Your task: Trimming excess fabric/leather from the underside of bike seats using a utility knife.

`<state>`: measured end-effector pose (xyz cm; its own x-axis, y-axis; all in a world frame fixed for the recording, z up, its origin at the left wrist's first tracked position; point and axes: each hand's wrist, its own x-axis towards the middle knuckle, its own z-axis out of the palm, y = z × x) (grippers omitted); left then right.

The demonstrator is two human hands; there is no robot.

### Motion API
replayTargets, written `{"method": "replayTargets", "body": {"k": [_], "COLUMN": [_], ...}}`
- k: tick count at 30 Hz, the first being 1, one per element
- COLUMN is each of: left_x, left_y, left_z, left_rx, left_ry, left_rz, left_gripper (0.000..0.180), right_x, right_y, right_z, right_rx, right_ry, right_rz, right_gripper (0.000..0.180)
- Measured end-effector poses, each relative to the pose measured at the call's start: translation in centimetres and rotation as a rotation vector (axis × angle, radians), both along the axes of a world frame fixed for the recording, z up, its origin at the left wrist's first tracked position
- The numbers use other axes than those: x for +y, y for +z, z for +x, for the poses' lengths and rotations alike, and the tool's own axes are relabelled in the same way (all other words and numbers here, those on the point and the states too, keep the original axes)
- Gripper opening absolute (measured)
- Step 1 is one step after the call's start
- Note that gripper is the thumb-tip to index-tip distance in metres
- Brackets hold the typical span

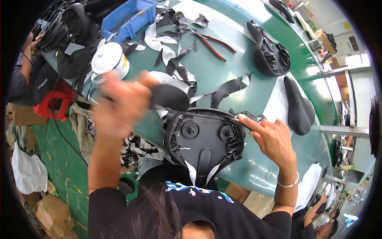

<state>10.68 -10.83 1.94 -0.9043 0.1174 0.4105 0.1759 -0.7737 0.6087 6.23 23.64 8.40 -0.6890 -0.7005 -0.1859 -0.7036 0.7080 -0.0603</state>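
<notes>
Head view: upturned black plastic bicycle saddle with stapled fabric edge point(205, 137) lying on green worktop point(238, 79), nose toward body. Right hand point(270, 137) at saddle's right rim, fingertips pinched on cover edge. Left hand point(119, 101) blurred mid-motion at upper-left rim, grip state impossible to tell. Likely light and stiff in the shell, soft and slack at the fabric; best held by the rigid rim. Nearby: red-handled pliers point(215, 44), white lidded mug point(110, 59), black-and-white fabric offcuts point(175, 65), blue plastic bin point(127, 18), two more black saddles point(270, 49).
</notes>
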Motion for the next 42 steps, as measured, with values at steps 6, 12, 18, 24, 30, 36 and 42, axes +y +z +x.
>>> {"method": "replayTargets", "body": {"k": [6,12,18,24,30,36,42], "left_x": [-1.6,10.0,12.2,11.0,5.1,9.0,7.3], "left_y": [1.3,-0.7,1.9,8.2,6.6,0.9,3.6], "left_z": [-7.8,-8.8,-9.9,-11.5,-8.1,-8.1,-6.1], "left_rx": [0.005,0.776,-0.253,-0.08,0.202,0.007,-0.086], "left_ry": [-0.016,-0.026,-0.311,0.54,1.181,1.034,1.192], "left_rz": [-0.898,-1.8,-0.443,0.117,0.235,-0.686,-0.161], "left_gripper": [0.027,0.018,0.012,0.023,0.025,0.015,0.021], "right_x": [0.9,1.8,2.5,2.9,0.3,-0.2,-1.1], "right_y": [-1.0,-0.7,-1.4,-4.5,-4.7,-7.5,-4.3], "right_z": [7.7,5.7,8.4,14.9,19.6,14.7,11.2], "right_rx": [0.053,-0.018,-0.023,-0.221,-0.754,-0.182,0.043], "right_ry": [-0.338,-0.291,-0.3,-0.734,-0.956,-0.997,-0.578], "right_rz": [0.009,-0.076,0.022,-0.556,-0.862,-1.202,-0.487], "right_gripper": [0.052,0.049,0.053,0.053,0.051,0.053,0.055]}}
